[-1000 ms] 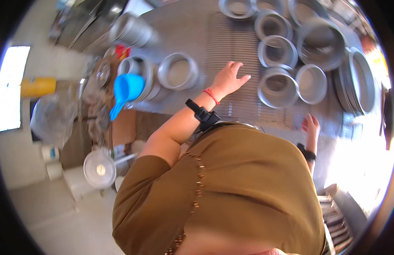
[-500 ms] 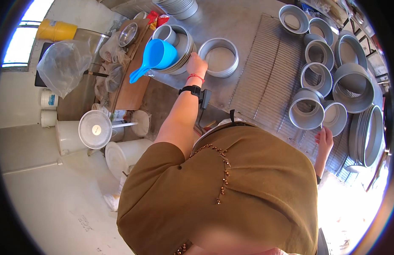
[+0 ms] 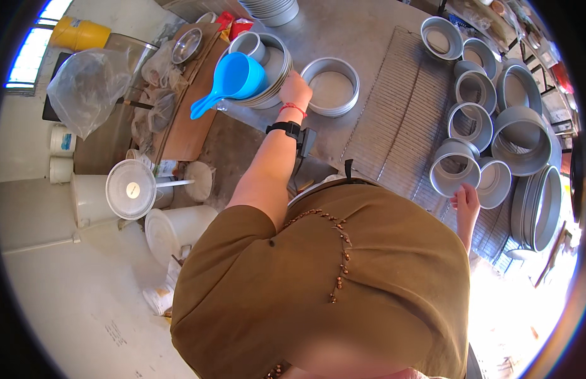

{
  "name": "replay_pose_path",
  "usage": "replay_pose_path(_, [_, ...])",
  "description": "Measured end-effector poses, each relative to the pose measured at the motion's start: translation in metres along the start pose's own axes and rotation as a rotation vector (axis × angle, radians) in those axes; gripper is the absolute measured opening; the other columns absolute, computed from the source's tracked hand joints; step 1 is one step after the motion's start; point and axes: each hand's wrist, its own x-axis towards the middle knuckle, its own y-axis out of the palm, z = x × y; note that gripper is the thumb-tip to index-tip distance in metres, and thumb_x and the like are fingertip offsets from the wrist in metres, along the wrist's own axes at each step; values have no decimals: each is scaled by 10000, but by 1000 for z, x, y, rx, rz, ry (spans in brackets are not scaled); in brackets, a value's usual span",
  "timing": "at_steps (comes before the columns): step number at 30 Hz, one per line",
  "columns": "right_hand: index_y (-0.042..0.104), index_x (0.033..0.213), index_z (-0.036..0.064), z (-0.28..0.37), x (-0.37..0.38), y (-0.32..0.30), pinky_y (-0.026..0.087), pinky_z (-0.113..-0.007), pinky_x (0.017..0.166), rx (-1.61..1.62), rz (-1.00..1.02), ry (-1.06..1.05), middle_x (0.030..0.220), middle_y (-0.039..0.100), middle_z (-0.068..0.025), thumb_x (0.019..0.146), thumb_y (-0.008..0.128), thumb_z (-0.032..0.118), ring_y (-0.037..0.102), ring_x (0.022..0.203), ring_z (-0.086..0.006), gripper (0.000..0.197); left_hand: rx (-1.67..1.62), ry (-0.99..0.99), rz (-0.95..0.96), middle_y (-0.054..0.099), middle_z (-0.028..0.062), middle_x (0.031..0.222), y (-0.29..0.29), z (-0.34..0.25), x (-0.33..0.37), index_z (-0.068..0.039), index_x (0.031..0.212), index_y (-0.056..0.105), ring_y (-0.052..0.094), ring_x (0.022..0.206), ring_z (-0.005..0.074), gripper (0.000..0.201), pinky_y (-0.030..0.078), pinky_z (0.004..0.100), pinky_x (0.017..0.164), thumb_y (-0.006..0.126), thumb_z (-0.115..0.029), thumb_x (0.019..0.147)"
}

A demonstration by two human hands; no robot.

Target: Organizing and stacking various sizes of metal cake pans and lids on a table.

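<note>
On the metal table, my left hand (image 3: pixel 295 91) is closed at the right rim of a stack of round cake pans (image 3: pixel 281 85); its fingertips are hidden. Inside that stack sit a blue plastic scoop (image 3: pixel 239 77), its handle sticking out over the side, and a small grey pan (image 3: pixel 247 45). Just right of this hand stand more stacked round pans (image 3: pixel 331 86). My right hand (image 3: pixel 466 201) is loosely bent and holds nothing I can see. It is at the near edge of a round cake tin (image 3: pixel 454 179), beside a smaller tin (image 3: pixel 494 184).
A wire cooling rack (image 3: pixel 384 104) lies mid-table, with several round tins along its right. Large ring-shaped pans (image 3: pixel 538 208) stand on edge at the far right. On the left are a wooden board (image 3: pixel 190 129), white buckets (image 3: pixel 179 230) and a plastic bag (image 3: pixel 89 88).
My right hand has moved left, from below the smaller tin to the near edge of the larger one. My left hand stays at the pan stack's rim, and the view has shifted slightly.
</note>
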Motion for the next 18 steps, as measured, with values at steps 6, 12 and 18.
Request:
replay_pose_path(6, [602, 1074, 15, 67, 9, 53, 464, -260, 564, -70, 143, -156, 758, 622, -49, 906, 580, 149, 592, 642, -114, 216, -38, 57, 123, 671, 171, 1005, -12, 5, 7, -68, 986, 626, 651, 946, 351, 227, 531, 439, 797, 614, -159, 779])
replay_pose_path(12, [590, 1117, 17, 120, 36, 114, 492, -356, 660, -559, 619, -368, 778, 638, -161, 849, 605, 208, 635, 692, -272, 329, -219, 104, 156, 657, 209, 870, -23, 17, 10, -34, 807, 622, 645, 855, 359, 156, 510, 437, 718, 599, -156, 712])
replay_pose_path(18, [590, 1112, 1, 166, 45, 182, 500, -384, 727, -457, 682, -463, 825, 655, -175, 839, 620, 244, 648, 782, -318, 367, -702, 165, 226, 559, 108, 654, -54, 32, 10, -24, 698, 511, 510, 549, 195, 202, 430, 337, 533, 635, -184, 695])
